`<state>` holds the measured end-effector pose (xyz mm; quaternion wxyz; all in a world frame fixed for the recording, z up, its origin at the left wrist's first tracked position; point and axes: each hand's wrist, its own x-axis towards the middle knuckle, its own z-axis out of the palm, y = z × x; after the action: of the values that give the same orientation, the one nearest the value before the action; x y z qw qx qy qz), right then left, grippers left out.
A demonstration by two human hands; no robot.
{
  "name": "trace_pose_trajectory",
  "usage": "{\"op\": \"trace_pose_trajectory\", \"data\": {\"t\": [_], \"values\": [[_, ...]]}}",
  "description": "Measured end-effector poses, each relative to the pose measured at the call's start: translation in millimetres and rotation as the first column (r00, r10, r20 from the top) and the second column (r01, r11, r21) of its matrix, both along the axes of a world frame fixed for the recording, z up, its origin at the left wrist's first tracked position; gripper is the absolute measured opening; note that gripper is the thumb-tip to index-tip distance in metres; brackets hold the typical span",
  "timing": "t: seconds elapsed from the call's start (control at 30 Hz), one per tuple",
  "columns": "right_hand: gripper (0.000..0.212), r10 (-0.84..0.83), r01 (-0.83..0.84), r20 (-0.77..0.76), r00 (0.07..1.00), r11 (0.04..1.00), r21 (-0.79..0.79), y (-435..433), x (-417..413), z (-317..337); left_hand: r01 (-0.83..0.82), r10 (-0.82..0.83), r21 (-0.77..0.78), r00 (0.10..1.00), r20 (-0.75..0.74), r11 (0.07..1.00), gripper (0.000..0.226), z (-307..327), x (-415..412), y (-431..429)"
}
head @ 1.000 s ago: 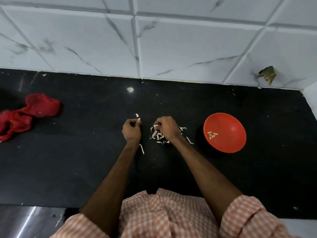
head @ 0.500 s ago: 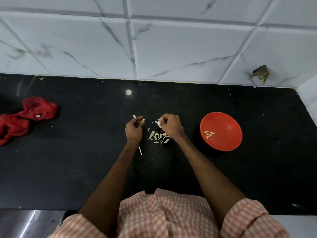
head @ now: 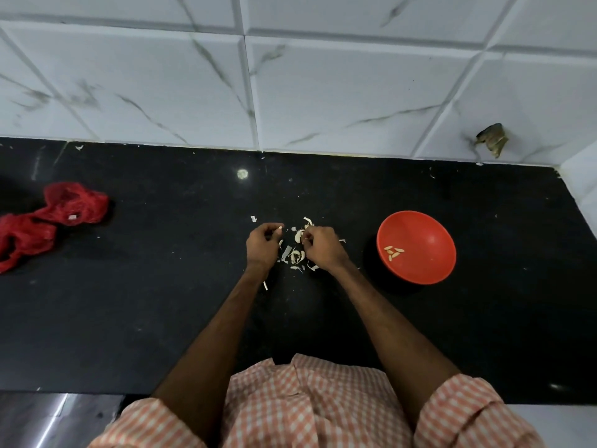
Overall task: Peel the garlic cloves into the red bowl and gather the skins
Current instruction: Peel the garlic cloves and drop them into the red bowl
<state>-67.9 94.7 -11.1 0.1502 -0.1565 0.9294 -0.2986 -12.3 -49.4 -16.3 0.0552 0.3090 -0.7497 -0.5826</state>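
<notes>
- The black stone counter (head: 161, 302) runs along white marble-veined wall tiles (head: 323, 92) at its far edge.
- A loose pile of pale garlic skins (head: 294, 255) lies near the middle of the counter, between the two hands.
- The left hand (head: 263, 244) sits just left of the pile with its fingers curled. Thumb and fingertip pinch a small pale piece of garlic (head: 279, 228); I cannot tell whether it is clove or skin.
- The right hand (head: 323, 248) rests on the right side of the pile, fingers curled, with the tips among the uppermost skins. Whether it grips one I cannot tell.
- A round red plastic bowl (head: 429, 253) stands upright towards the right end of the counter, apart from the pile. A few peeled garlic cloves (head: 393, 252) lie on its inner left side.
- One thin stray skin strip (head: 266, 285) lies beside the left wrist, on the near side of the pile.
- A crumpled red mesh bag (head: 48, 218) lies at the left end of the counter, well apart from the hands.
- An orange-and-white checked shirt (head: 307, 409) overlaps the near edge.
</notes>
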Motion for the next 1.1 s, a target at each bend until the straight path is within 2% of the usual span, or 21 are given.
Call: {"op": "trace_pose_trajectory", "data": {"t": [0.07, 0.13, 0.2, 0.37, 0.5, 0.6, 0.73, 0.8, 0.9, 1.1], "values": [[0.016, -0.037, 0.039, 0.06, 0.998, 0.998, -0.042, 0, -2, 5, -0.003, 0.003, -0.008, 1.0, 0.002, 1.0, 0.016, 0, 0, 0], [0.015, -0.117, 0.144, 0.178, 0.977, 0.979, -0.144, 2, -7, 11, -0.007, 0.007, -0.004, 1.0, -0.004, 1.0, 0.016, -1, 0, -1], [0.014, -0.184, 0.229, 0.22, 0.958, 0.952, -0.202, 8, -13, 17, -0.013, 0.013, 0.012, 1.0, -0.005, 1.0, 0.016, 1, 0, -3], [0.033, -0.226, 0.243, 0.105, 0.968, 0.949, -0.201, 20, -24, 19, 0.024, -0.024, 0.054, 1.0, -0.001, 0.998, 0.021, -1, 1, -3], [0.042, -0.229, 0.219, -0.044, 0.972, 0.961, -0.167, 23, -17, 15, 0.038, -0.038, 0.097, 0.999, 0.005, 0.995, 0.014, 4, 1, 3], [0.025, -0.273, 0.245, -0.095, 0.957, 0.942, -0.229, 22, -15, 14, 0.028, -0.027, 0.152, 1.0, -0.005, 0.988, 0.01, 8, 1, 6], [0.005, -0.186, 0.238, 0.165, 0.969, 0.882, -0.407, 7, -7, 15, 0.039, -0.032, 0.233, 0.999, -0.034, 0.972, 0.007, 16, 1, 10], [0.007, -0.152, 0.244, 0.222, 0.963, 0.845, -0.477, 1, -1, 17, 0.056, -0.046, 0.242, 0.998, -0.048, 0.969, 0.006, 20, 0, 13], [0.007, -0.147, 0.25, 0.231, 0.962, 0.818, -0.518, -1, 2, 19, 0.076, -0.062, 0.223, 0.996, -0.071, 0.972, 0.006, 24, 0, 12], [0.005, -0.162, 0.259, 0.226, 0.961, 0.817, -0.515, -2, 1, 24, 0.142, -0.133, 0.159, 0.989, -0.07, 0.977, 0.005, 24, -3, 14]]}}
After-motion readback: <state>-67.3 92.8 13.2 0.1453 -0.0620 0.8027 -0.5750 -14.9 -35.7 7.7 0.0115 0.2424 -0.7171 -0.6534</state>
